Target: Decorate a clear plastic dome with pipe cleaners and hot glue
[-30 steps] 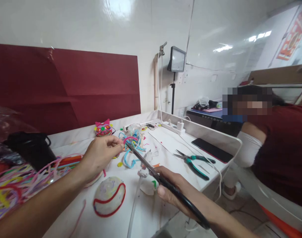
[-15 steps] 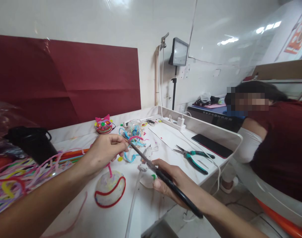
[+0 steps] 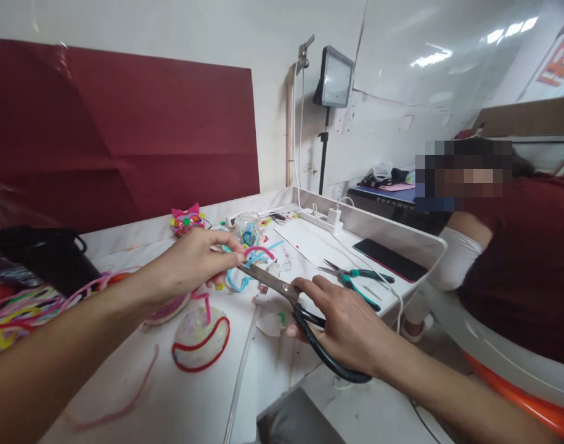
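My left hand (image 3: 217,256) is closed in a pinch, with a pink pipe cleaner (image 3: 261,250) curving out past its fingertips to the right. My right hand (image 3: 339,317) grips black-handled scissors (image 3: 272,282), whose blade tips reach up to the left fingertips. Below the left hand stands a clear dome (image 3: 201,342) with a red pipe cleaner outline on its front and a bent pink strand rising from its top. Blue pipe cleaners (image 3: 238,283) lie just behind the blades. How the blades meet the pink strand is hidden by the fingers.
Green-handled pliers (image 3: 351,277) and a black phone (image 3: 390,260) lie at the right, beside a white cable. A pink mask-like figure (image 3: 188,220) stands at the back. Bundled pipe cleaners (image 3: 13,311) crowd the left side. Another person (image 3: 522,265) sits at the far right.
The scissors have turned, so their handle loops now show. My left hand has moved slightly right and up with the pink pipe cleaner. The view has shifted a little.
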Tool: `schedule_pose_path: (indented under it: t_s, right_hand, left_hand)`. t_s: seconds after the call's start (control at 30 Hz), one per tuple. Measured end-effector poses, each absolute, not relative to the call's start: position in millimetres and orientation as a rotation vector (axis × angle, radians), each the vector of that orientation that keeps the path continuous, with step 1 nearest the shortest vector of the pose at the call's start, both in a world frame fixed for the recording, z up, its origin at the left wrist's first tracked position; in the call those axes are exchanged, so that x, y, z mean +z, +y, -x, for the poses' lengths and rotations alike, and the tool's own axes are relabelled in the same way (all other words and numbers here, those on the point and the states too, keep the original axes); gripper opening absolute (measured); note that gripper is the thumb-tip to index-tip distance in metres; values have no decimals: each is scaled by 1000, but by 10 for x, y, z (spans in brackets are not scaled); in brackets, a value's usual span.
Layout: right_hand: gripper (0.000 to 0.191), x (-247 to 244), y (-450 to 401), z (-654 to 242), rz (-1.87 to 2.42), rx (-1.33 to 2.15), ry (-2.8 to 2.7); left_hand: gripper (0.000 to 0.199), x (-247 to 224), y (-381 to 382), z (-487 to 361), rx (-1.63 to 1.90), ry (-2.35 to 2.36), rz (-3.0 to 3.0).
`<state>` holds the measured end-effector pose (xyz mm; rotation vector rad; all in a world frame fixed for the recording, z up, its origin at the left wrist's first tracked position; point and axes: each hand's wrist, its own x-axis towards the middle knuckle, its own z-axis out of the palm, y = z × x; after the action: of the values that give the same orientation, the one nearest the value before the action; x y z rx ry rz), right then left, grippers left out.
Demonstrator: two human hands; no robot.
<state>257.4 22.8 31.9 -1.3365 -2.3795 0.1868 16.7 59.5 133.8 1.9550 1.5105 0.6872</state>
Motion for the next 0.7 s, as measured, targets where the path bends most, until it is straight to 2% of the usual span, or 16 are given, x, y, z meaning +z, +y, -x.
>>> schedule_pose_path:
  t_s: [0.13, 0.23, 0.6, 0.7]
  right_hand:
    - [54, 382, 227, -2568, 1329, 15, -2461]
    - [55, 412, 227, -2577, 1325, -32, -2486]
    - [59, 342, 139, -2854, 1383, 258, -2519]
    - [55, 304, 66, -3053, 1387, 361, -2431]
  left_hand:
    - [13, 1396, 678, -343, 348, 1473, -2107]
    - [11, 1396, 792, -450, 235, 1434, -2173]
    - [13, 1468, 1150, -608, 705, 1443, -2022]
    - [13, 1484, 1232, -722, 704, 1318, -2052]
